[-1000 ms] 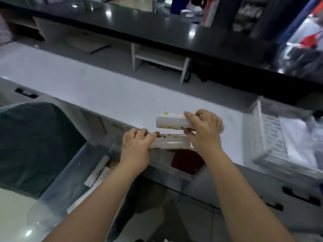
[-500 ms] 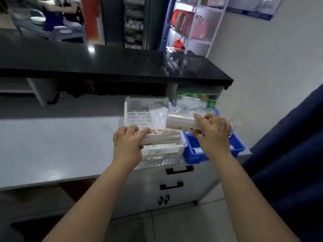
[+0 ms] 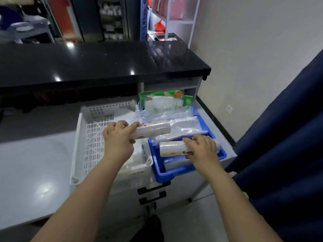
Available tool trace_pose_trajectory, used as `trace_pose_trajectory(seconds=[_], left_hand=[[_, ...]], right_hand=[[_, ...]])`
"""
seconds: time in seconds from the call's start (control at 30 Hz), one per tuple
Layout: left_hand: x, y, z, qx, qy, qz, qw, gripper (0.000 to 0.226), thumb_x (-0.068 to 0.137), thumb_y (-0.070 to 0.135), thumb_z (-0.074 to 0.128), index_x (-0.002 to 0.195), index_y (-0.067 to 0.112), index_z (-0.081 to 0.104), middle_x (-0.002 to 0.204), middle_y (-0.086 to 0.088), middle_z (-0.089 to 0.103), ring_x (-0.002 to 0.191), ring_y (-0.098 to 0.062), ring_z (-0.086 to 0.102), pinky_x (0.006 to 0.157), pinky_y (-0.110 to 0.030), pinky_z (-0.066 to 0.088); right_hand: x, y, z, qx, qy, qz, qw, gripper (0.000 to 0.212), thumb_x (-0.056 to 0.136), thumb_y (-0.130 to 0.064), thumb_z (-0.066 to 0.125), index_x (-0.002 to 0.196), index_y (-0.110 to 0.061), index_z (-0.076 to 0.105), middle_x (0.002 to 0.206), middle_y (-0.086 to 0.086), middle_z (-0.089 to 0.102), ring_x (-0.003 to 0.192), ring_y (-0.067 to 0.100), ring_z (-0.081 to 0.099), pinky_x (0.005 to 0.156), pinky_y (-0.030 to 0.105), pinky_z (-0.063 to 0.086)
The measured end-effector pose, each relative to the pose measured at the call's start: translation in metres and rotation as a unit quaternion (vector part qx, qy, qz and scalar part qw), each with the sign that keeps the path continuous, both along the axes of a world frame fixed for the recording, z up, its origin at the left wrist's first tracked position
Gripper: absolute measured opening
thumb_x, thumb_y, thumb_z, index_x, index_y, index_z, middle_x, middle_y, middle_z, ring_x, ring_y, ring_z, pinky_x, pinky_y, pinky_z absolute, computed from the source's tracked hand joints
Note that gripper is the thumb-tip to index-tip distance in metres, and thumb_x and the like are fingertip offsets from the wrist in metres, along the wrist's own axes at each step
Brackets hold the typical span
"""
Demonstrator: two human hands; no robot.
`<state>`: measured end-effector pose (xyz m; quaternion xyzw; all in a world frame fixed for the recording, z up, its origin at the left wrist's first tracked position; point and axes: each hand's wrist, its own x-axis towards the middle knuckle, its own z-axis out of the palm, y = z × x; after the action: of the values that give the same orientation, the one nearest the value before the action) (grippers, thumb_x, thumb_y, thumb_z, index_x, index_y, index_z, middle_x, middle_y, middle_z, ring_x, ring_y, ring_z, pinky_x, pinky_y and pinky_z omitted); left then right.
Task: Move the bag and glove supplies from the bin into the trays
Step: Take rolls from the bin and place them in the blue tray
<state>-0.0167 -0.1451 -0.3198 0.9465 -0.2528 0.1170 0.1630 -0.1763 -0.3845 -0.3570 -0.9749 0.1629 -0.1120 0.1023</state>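
Two white rolls of bags, one per hand. Upper roll [image 3: 153, 128] clamped at its near end in the left hand [image 3: 118, 137], fingers wrapped over the top, thumb underneath, lying level above the gap between the two trays, its free end reaching over the blue one. Lower roll [image 3: 172, 148] gripped at its right end by the right hand [image 3: 202, 148], fingers curled over it, held low inside the blue tray [image 3: 174, 173], just above a clear packet at the tray's near end. Beyond that grip, more clear plastic bags [image 3: 185, 125] heaped in the same tray, and behind them a green-printed pack [image 3: 164, 102] standing upright. Left of the left-hand grip, a white slotted tray [image 3: 83, 145], touching the blue one side by side on the pale grey counter [image 3: 35, 163]. Farther back, a glossy black shelf [image 3: 97, 62].
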Motion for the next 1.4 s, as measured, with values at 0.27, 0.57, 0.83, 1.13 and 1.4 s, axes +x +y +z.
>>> trace_pose_trajectory(seconds=[0.27,0.57,0.83,1.13,1.4], left_hand=[[0.040,-0.078,-0.018,-0.006,0.024,-0.090,0.996,0.059,0.076,0.025,0.073,0.130,0.039,0.053,0.121,-0.002,0.054,0.111,-0.031,0.039,0.094,-0.042,0.029],[0.055,-0.127,-0.030,-0.018,0.058,-0.118,0.991,0.061,0.076,0.028,0.075,0.131,0.038,0.052,0.120,-0.001,0.053,0.110,-0.031,0.039,0.094,-0.043,0.029],[0.026,-0.124,-0.025,-0.031,0.054,-0.033,0.998,0.062,0.072,0.023,0.078,0.128,0.037,0.056,0.118,-0.003,0.054,0.109,-0.032,0.040,0.095,-0.044,0.030],[-0.028,-0.094,-0.023,-0.045,0.029,0.119,0.991,0.065,0.067,0.016,0.076,0.126,0.038,0.058,0.114,-0.002,0.056,0.104,-0.032,0.040,0.088,-0.043,0.033],[-0.055,-0.076,-0.010,-0.034,0.020,0.210,0.977,0.062,0.072,0.021,0.076,0.128,0.040,0.056,0.118,-0.002,0.054,0.107,-0.032,0.037,0.092,-0.042,0.029]], right_hand=[[0.039,-0.039,-0.016,0.096,0.067,0.055,0.992,0.056,0.072,-0.029,0.076,0.116,-0.043,0.044,0.119,-0.017,0.047,0.115,0.009,0.035,0.102,0.030,0.024],[0.048,-0.055,-0.031,0.090,0.086,0.096,0.988,0.051,0.072,-0.039,0.072,0.118,-0.042,0.049,0.119,-0.018,0.043,0.116,0.009,0.035,0.102,0.029,0.024],[0.056,-0.055,-0.025,0.127,0.021,0.218,0.967,0.022,0.079,-0.023,0.072,0.101,-0.019,0.069,0.103,-0.002,0.061,0.098,0.017,0.052,0.087,0.035,0.045],[0.058,-0.030,-0.020,0.059,0.174,0.381,0.906,0.035,0.081,-0.035,0.067,0.114,-0.024,0.064,0.114,0.001,0.061,0.102,0.024,0.054,0.086,0.038,0.046],[0.059,-0.045,0.000,0.005,0.280,0.370,0.886,0.036,0.083,-0.025,0.065,0.117,-0.018,0.058,0.122,0.005,0.056,0.104,0.029,0.055,0.088,0.041,0.048]])
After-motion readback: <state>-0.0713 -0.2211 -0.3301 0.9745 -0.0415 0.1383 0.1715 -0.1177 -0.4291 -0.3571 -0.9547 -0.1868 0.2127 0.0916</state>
